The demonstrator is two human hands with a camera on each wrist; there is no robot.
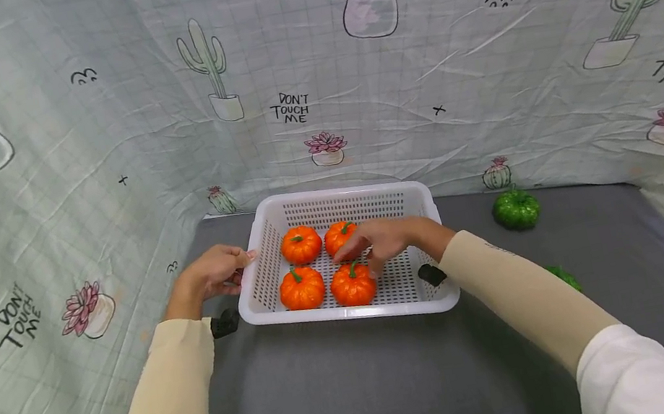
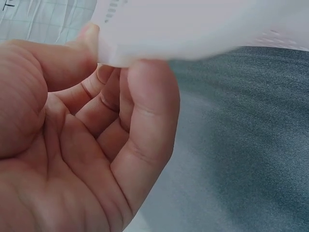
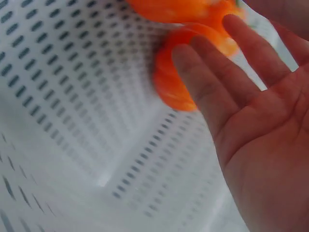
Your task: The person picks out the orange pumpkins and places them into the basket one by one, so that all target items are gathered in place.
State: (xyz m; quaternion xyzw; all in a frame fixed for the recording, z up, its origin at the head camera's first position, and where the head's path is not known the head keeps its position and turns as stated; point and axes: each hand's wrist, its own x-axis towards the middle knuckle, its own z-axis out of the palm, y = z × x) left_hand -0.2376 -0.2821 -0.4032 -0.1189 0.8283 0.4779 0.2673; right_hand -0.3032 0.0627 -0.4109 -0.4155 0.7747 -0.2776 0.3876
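A white perforated plastic basket [image 1: 350, 312] stands on the dark grey table. My left hand [image 1: 214, 271] pinches its left rim between thumb and fingers, as the left wrist view shows up close. Inside sit several small orange pumpkins with green stems: one far left [image 1: 301, 245], one near left [image 1: 302, 290], one far right [image 1: 336, 238] and one near right [image 1: 354, 290]. Over the right-hand pair hovers my right hand [image 1: 386, 238], its fingers loosely extended. In the right wrist view its fingertips [image 3: 186, 60] overlap an orange pumpkin [image 3: 171, 89]; contact is unclear.
To the right of the basket lies a green pumpkin [image 1: 516, 209]. A second green object [image 1: 564, 276] is mostly hidden behind the right forearm. Patterned cloth [image 1: 362, 150] with printed plants hangs behind the table and along its sides.
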